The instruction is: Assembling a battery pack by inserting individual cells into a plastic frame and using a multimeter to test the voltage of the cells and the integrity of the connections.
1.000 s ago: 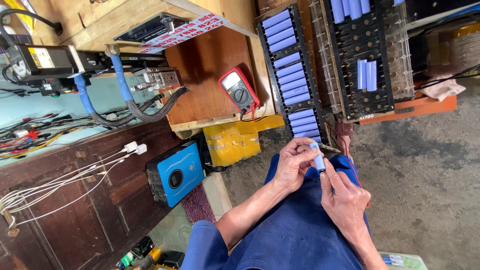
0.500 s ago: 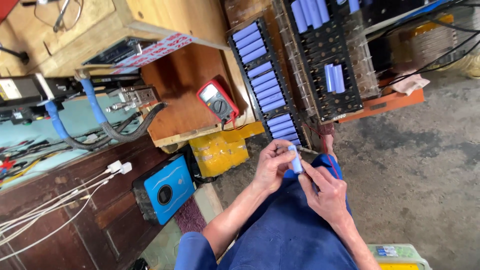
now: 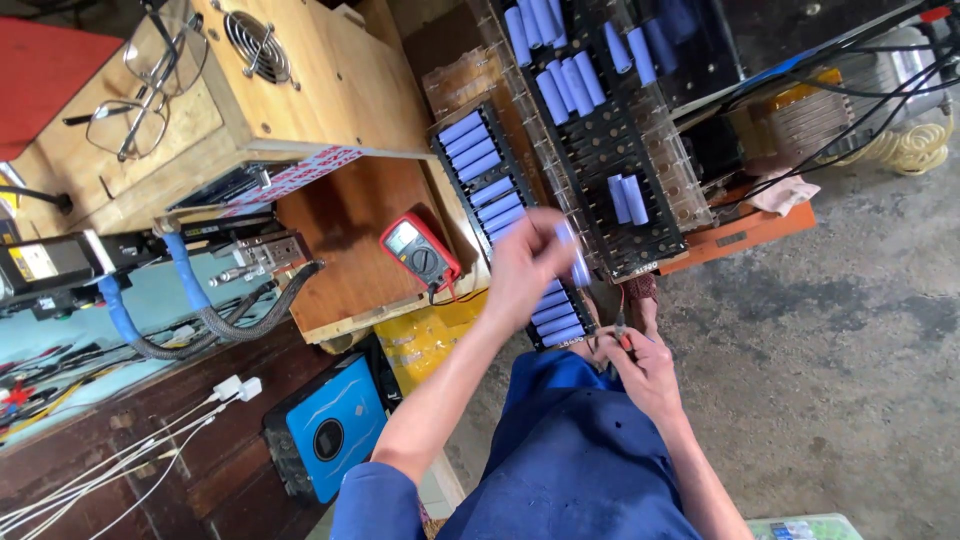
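My left hand (image 3: 528, 268) is raised over the near end of a long black cell tray (image 3: 452, 150) and grips a pale blue cylindrical cell (image 3: 579, 262); the hand is blurred by motion. More blue cells lie in rows in that tray. My right hand (image 3: 645, 368) rests low by my blue-trousered lap (image 3: 580, 470), its fingers closed on thin meter probes (image 3: 621, 332) with a red tip. A red multimeter (image 3: 421, 254) lies on the wooden board left of the tray.
A larger black rack (image 3: 640, 215) with several blue cells stands behind the tray, on an orange board (image 3: 745, 232). A wooden box with a fan (image 3: 300, 80), spectacles (image 3: 135, 105), a blue box device (image 3: 335, 425), a yellow bag (image 3: 425, 338) and cables lie to the left. Concrete floor (image 3: 830, 380) is on the right.
My left hand has lifted the blue cell away from my lap and up toward the tray. The right hand has stayed low with the probes. The view has shifted.
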